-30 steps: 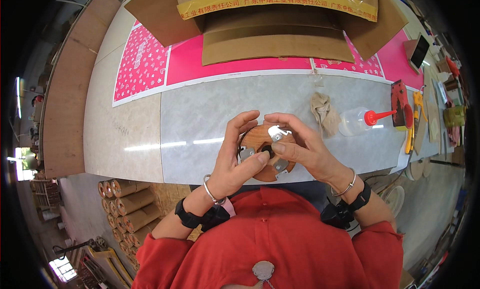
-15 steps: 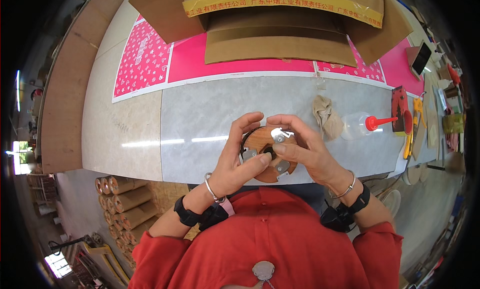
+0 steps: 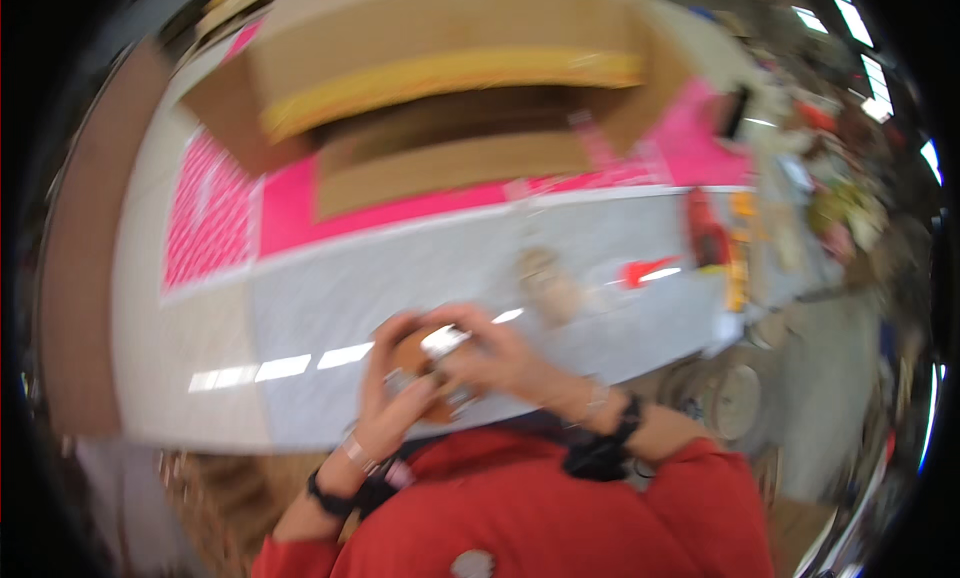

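Wooden disc (image 3: 410, 354): held between the left hand (image 3: 378, 403) and the right hand (image 3: 505, 363), by the near edge of the grey table (image 3: 315, 403); whether it touches the table I cannot tell.
Left fingers: curled round the disc's left rim, thumb laid over its face.
Right fingers: curled round the far and right rim, thumb also reaching inward; blur hides where both thumb tips rest.
Metal pieces (image 3: 445, 340): shiny bits already sit on the face, so that much looks done; how firmly, and what is left, cannot be told.
Disc's facing: metal side turned up toward the head; its outline is round, so no long axis across the face.
Tan cloth (image 3: 550, 286): crumpled on the table, beyond the right hand.
Red nozzle (image 3: 645, 272): farther right.
Cardboard box (image 3: 430, 43): on the far side, over pink sheets (image 3: 285, 218).
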{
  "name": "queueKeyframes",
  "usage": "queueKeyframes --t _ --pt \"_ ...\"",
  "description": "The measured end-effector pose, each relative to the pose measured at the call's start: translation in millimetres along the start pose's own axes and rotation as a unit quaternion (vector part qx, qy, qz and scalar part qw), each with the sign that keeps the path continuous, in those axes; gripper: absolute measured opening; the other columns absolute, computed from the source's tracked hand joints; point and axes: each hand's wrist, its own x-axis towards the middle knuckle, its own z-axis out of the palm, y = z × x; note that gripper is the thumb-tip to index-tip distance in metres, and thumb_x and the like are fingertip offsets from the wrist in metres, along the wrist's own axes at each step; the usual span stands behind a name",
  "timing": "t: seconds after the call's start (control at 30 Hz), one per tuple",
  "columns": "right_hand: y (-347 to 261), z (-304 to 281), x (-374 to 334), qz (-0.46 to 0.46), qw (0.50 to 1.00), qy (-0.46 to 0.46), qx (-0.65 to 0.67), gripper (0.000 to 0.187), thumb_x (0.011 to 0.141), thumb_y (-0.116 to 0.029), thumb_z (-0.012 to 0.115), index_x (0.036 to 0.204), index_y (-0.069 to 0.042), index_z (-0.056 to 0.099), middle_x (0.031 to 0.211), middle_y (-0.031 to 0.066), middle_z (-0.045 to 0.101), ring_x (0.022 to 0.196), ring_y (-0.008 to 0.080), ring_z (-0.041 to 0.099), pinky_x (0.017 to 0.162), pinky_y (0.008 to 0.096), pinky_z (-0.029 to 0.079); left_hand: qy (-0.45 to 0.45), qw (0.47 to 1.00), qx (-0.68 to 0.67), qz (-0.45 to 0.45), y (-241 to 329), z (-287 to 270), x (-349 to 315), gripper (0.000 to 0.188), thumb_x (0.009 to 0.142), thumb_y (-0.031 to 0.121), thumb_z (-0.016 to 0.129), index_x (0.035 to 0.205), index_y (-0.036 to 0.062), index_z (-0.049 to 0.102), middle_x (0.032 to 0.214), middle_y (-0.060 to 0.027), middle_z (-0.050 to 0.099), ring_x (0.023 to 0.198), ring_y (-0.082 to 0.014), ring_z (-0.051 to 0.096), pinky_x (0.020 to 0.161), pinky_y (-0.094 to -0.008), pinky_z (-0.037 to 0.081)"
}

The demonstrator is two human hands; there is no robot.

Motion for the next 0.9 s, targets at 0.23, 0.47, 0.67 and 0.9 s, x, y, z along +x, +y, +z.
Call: queueKeyframes --t 0.23,0.47,0.67,0.9 --pt "29 16 19 -0.112 0.993 -0.022 -0.008 0.040 0.088 -0.024 0.060 0.122 -0.006 0.050 0.104 0.0035 0.055 0.096 0.0113 0.052 0.083 0.0253 0.044 0.059 0.998 -0.014 0.032 -15 -17 -19 0.074 0.078 0.025 0.068 0.137 0.0029 0.030 0.128 -0.0139 0.047 0.115 -0.0244 0.050 0.099 -0.0357 0.039" --pt "12 8 3 -0.174 0.982 0.030 -0.074 0.042 0.086 -0.023 0.060 0.120 -0.003 0.049 0.104 0.0071 0.053 0.100 0.0168 0.049 0.089 0.0310 0.041 -0.043 0.989 0.101 0.102 -17 -15 -12 0.070 0.080 0.028 0.068 0.135 0.0022 0.035 0.128 -0.0127 0.045 0.114 -0.0229 0.048 0.094 -0.0345 0.041" --pt "2 20 -11 -0.271 0.895 0.124 -0.333 0.055 0.083 -0.028 0.059 0.127 -0.002 0.040 0.111 0.0158 0.048 0.104 0.0299 0.047 0.089 0.0386 0.042 -0.094 0.963 0.156 0.197 -16 -1 -6 0.083 0.072 0.016 0.077 0.139 0.0046 0.028 0.128 -0.0139 0.042 0.116 -0.0252 0.046 0.097 -0.0372 0.039" --pt "3 46 -37 -0.258 0.800 0.202 -0.504 0.066 0.075 -0.035 0.062 0.127 -0.002 0.038 0.113 0.0200 0.046 0.105 0.0377 0.047 0.085 0.0455 0.044 -0.052 0.902 0.331 0.273 -23 2 -16 0.084 0.082 0.032 0.070 0.142 0.0026 0.020 0.137 -0.0181 0.037 0.123 -0.0285 0.042 0.102 -0.0408 0.035"
